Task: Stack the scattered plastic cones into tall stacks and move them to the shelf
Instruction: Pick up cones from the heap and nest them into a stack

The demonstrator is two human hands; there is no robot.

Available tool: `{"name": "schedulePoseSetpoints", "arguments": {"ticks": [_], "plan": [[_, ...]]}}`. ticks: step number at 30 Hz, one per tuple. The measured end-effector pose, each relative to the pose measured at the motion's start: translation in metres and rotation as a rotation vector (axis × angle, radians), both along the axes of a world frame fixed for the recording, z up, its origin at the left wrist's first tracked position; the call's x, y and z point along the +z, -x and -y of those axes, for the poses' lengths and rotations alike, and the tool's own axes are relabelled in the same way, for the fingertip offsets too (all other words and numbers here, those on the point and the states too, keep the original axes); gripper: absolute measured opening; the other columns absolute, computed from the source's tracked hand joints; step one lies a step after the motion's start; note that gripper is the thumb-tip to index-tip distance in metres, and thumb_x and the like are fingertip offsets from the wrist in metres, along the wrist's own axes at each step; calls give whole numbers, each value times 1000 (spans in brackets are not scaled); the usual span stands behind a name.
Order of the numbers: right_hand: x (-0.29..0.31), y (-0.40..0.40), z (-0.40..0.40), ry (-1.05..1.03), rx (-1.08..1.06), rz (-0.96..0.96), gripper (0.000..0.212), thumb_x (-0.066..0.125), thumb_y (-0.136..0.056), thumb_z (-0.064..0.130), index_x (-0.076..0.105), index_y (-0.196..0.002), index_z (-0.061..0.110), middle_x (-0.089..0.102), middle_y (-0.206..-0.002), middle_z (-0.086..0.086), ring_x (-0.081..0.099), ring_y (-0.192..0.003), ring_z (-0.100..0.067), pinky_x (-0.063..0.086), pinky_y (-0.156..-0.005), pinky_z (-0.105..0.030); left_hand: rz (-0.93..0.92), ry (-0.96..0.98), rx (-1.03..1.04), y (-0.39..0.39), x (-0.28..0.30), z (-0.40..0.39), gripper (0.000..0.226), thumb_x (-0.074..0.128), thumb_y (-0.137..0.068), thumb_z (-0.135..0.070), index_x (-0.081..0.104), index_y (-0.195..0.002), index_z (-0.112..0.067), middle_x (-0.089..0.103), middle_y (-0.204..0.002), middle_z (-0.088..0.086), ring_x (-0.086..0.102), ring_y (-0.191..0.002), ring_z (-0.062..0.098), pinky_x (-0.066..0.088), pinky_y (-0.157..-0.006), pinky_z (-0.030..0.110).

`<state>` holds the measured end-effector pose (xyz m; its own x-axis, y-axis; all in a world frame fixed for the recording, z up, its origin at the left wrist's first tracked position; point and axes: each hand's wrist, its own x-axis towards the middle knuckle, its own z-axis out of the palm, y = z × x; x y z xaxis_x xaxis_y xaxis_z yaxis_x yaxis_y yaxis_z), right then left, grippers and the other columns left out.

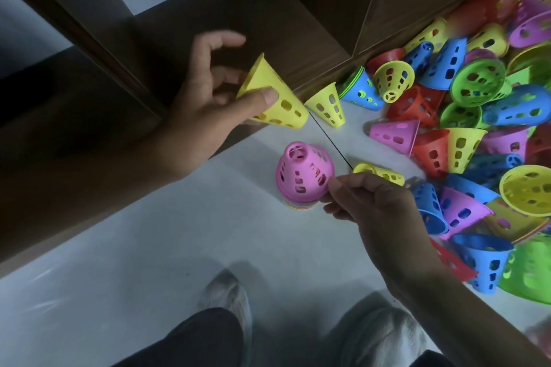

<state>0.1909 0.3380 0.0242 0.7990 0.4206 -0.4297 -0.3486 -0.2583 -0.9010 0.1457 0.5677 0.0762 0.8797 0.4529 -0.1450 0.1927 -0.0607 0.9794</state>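
My left hand [202, 98] holds a yellow perforated cone [274, 98] by its wide rim, thumb on the outside, tilted above the floor beside the wooden shelf [149, 48]. A stack of cones topped by a pink one [302, 174] stands upright on the white floor. My right hand [366, 205] is just right of that stack, its thumb and fingertips touching the pink cone's lower side. A big heap of loose cones [477, 128] in red, blue, green, yellow and pink lies to the right.
Single yellow cones lie on the floor [326, 104] and behind my right hand [381, 173]. Dark shelf compartments stretch along the left and top. My feet in light slippers [226, 301] stand at the bottom on the pale floor [149, 262].
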Motion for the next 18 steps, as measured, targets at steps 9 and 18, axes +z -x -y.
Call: {"name": "schedulePoseSetpoints", "arguments": {"ticks": [9, 18], "plan": [[-14, -2, 13, 87, 68, 38, 8, 67, -90, 7, 73, -86, 9, 75, -77, -5, 71, -74, -21, 59, -77, -36, 84, 322, -176, -1, 21, 19, 58, 76, -78, -4, 51, -130, -6, 69, -116, 9, 66, -118, 30, 56, -95, 43], [-41, -27, 28, 359, 33, 588, 14, 76, -87, 17, 68, -98, 20, 70, -94, 6, 65, -88, -15, 55, -83, -40, -17, 201, -248, 15, 6, 29, 64, 88, -53, -24, 56, -107, -13, 73, -93, -5, 70, -88, 9, 54, -75, 22]]}}
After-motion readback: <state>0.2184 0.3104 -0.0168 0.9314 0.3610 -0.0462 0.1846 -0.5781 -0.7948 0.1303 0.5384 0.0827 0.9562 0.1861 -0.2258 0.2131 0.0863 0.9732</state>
